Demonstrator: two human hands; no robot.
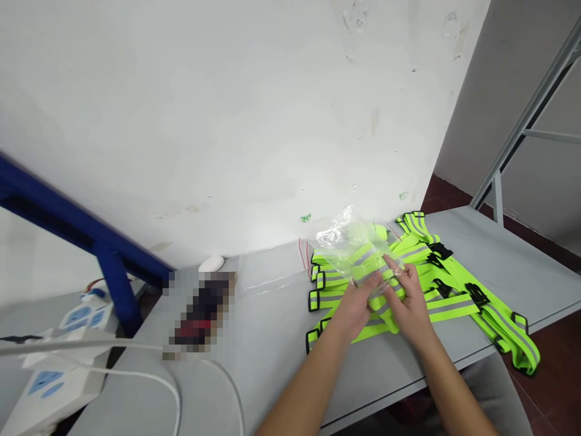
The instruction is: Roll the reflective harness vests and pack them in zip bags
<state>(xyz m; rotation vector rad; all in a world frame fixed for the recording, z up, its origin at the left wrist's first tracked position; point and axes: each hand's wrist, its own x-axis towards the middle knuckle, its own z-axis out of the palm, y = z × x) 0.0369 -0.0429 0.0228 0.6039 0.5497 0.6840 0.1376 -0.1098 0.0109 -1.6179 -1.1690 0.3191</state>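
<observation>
A clear plastic bag (338,233) with a folded neon-yellow reflective strap (368,261) in it is held between my two hands. My left hand (356,310) grips the lower left of the bundle, thumb on top. On the other side, my right hand (408,303) is closed on the bag's lower right edge, fingers bent around it. Whether the strap sits fully inside the bag I cannot tell. Beneath and around my hands, several yellow reflective straps (454,309) with grey stripes and black buckles lie spread on the grey table (276,339).
Flat clear bags (267,266) lie left of the straps by the white wall (227,121). A pixelated object (200,315), a white rounded item (211,264), white cables (136,372), boxes (59,381) and a blue frame (113,278) are at left. A metal frame (512,139) stands at right.
</observation>
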